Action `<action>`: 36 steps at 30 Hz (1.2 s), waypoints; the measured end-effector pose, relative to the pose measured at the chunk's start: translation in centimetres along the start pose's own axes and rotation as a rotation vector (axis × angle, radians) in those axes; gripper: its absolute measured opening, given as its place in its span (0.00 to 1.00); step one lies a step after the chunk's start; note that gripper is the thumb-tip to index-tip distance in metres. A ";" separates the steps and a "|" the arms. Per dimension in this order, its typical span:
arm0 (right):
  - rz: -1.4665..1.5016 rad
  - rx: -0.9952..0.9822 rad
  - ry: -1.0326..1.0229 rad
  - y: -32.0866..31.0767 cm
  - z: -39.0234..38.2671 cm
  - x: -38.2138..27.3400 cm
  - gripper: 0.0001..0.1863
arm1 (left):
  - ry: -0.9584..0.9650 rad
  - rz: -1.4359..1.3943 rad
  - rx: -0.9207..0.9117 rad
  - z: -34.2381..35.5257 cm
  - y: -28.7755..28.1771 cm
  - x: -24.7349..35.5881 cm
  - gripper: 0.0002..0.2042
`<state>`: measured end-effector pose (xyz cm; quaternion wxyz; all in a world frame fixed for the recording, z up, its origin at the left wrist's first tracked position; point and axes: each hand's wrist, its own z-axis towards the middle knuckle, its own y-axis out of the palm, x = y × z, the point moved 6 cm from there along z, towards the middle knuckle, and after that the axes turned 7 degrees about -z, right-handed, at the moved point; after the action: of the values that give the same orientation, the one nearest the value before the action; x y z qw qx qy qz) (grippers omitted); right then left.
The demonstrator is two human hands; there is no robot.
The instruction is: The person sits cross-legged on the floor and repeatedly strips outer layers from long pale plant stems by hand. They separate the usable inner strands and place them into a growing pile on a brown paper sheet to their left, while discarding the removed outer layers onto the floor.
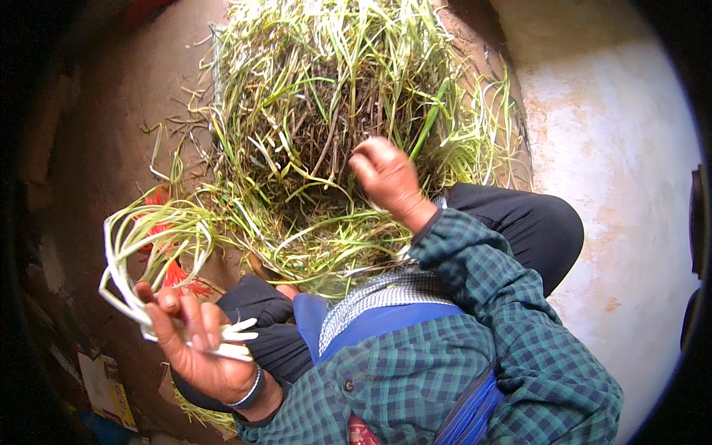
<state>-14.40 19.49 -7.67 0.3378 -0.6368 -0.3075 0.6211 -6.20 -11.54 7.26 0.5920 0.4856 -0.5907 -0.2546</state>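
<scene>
My left hand [196, 345] is closed around a bunch of long, thin, chive-like stalks [122, 278]. Their cut white ends stick out past my fingers on the right, while the pale yellow-green leaves loop up and over to the left. My right hand [389, 178] hovers at the near side of a big heap of similar stalks [326, 96], its fingers curled in and slightly blurred. Whether anything is pinched in those fingers is hidden. Loose pale leaves [326, 248] spread from the heap toward my lap.
Red plastic strings [178, 276] lie on the brown floor [148, 81] behind the held bunch. A whitish, stained surface [608, 222] runs along the right. At lower left there is a printed card [107, 389], and more pale leaves [204, 411] lie beside my leg.
</scene>
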 end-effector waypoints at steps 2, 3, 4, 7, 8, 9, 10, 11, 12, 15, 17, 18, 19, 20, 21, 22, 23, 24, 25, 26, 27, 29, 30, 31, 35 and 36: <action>-0.087 0.180 0.142 -3.0 2.4 3.1 0.14 | -0.042 -0.023 0.034 0.0 -0.3 -1.5 0.15; -0.127 0.233 0.239 -3.7 3.1 4.5 0.15 | -0.073 -0.031 0.036 0.0 -0.3 -2.4 0.14; -0.147 0.273 0.259 -4.1 3.7 5.2 0.18 | -0.098 -0.007 0.039 -0.1 -0.3 -3.2 0.14; -0.247 0.120 0.395 -3.0 5.4 6.7 0.16 | -0.140 0.057 0.090 -0.2 -0.3 -5.1 0.14; -0.254 0.122 0.392 -3.2 5.7 6.5 0.14 | -0.139 0.092 0.105 -0.2 -0.3 -5.6 0.14; -0.213 0.193 0.319 -3.7 5.9 5.6 0.15 | -0.136 0.128 0.124 -0.2 -0.3 -5.9 0.15; -0.175 0.243 0.255 -4.5 5.8 4.8 0.15 | -0.143 0.129 0.136 -0.2 -0.3 -6.2 0.15; -0.151 0.248 0.264 -5.3 5.6 4.4 0.16 | -0.145 0.165 0.096 0.1 0.0 -6.5 0.13; -0.139 0.303 0.183 -6.4 5.2 3.5 0.13 | -0.173 0.152 0.095 -0.2 0.1 -7.0 0.13; 0.149 0.409 -0.164 -8.9 2.8 0.3 0.08 | -0.193 0.199 0.066 0.1 0.1 -8.4 0.13; 0.441 0.125 -0.018 -6.4 1.6 -0.3 0.10 | -0.182 0.236 0.151 0.1 -0.5 -9.1 0.16; 0.466 -0.054 0.129 -4.7 0.9 -0.1 0.11 | -0.176 0.257 0.140 0.2 -0.6 -9.4 0.16; 0.487 -0.221 0.242 -3.1 -0.1 0.1 0.12 | -0.206 0.214 0.127 0.3 -0.7 -9.8 0.16; 0.558 -0.337 0.323 -1.8 -1.3 0.0 0.12 | -0.220 0.209 0.138 0.3 -0.9 -10.0 0.16; 0.549 -0.485 0.506 -0.2 -3.1 0.4 0.13 | -0.222 0.202 0.143 0.1 -1.1 -10.1 0.16; 0.585 -0.501 0.496 0.4 -3.9 0.0 0.11 | -0.240 0.225 0.178 0.1 -1.6 -10.3 0.16; 0.715 -0.482 0.388 0.4 -4.4 -0.9 0.10 | -0.274 0.199 0.186 0.0 -1.9 -10.7 0.14; 0.808 -0.454 0.337 0.4 -4.8 -1.5 0.10 | -0.305 0.235 0.188 -0.1 -2.2 -11.2 0.13; 0.891 -0.435 0.294 0.3 -5.2 -2.1 0.10 | -0.321 0.260 0.170 -0.1 -2.4 -11.7 0.12; 0.909 -0.415 0.254 -0.2 -5.6 -2.4 0.10 | -0.357 0.301 0.186 -0.2 -2.8 -12.4 0.12; 0.756 -0.313 0.142 -0.9 -5.7 -3.1 0.10 | -0.381 0.317 0.199 -0.2 -3.1 -13.2 0.12; 0.617 -0.315 0.136 -1.2 -6.4 -3.7 0.10 | -0.497 0.354 0.219 -0.1 -3.8 -14.9 0.13; 0.687 -0.357 0.148 -1.1 -6.9 -4.1 0.09 | -0.538 0.333 0.181 -0.1 -3.8 -15.7 0.13; 0.673 -0.389 0.120 -1.1 -7.2 -4.5 0.08 | -0.584 0.330 0.164 -0.3 -3.9 -16.5 0.14; 0.500 -0.282 -0.079 -1.9 -7.6 -5.3 0.08 | -0.668 0.401 0.120 -0.5 -4.4 -18.2 0.14; 0.463 -0.273 -0.102 -2.0 -7.7 -5.3 0.08 | -0.661 0.426 0.122 -0.4 -4.5 -18.4 0.14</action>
<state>-6.87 16.02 -2.98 0.0819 -0.6977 -0.2512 0.6659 -7.75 2.92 -4.96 0.3796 0.2785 -0.8509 -0.2332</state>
